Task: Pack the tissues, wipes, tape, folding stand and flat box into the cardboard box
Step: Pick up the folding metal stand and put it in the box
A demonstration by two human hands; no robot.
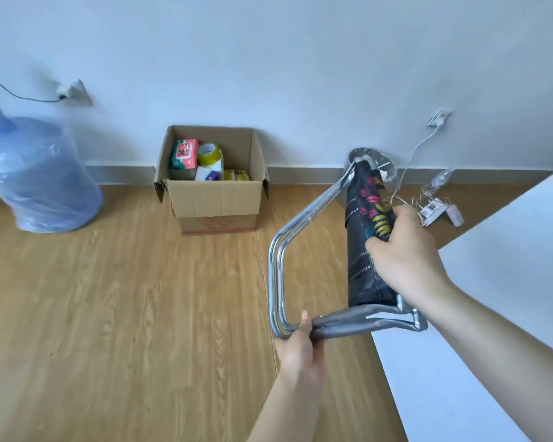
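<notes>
Above the wooden floor (109, 298), near the corner of a white surface (492, 314), two hands hold one folding stand (361, 250) in the air. The right hand (406, 250) is closed around the stand's rolled dark fabric, which bears a pink and yellow leaf print; fingers wrap the far side and the thumb lies on the near side. The left hand (299, 346) is closed on the bundled metal tubes at the stand's near end, the thumb pointing upward along the bend. The stand is folded flat, its two grey tube loops lying together and bowing out to the left of the fabric roll.

One open cardboard box (214, 199) stands on the floor against the wall, well apart from the stand, with its flaps turned outward. Four items can be counted inside it: one pack of wipes (184, 153) with a pink and green wrapper at the left, one roll of yellowish tape (208, 153) just beside it, one white packet of tissues (208, 174) below the tape, and one yellow pack (235, 175) at the right whose kind cannot be told.

One large blue water bottle (39, 177) wrapped in clear plastic film stands at the left. Two wall sockets are visible, each with one cable plugged in. One round lamp (372, 164) and a tangle of thin wires (428, 205) lie by the skirting board, beyond the right hand.
</notes>
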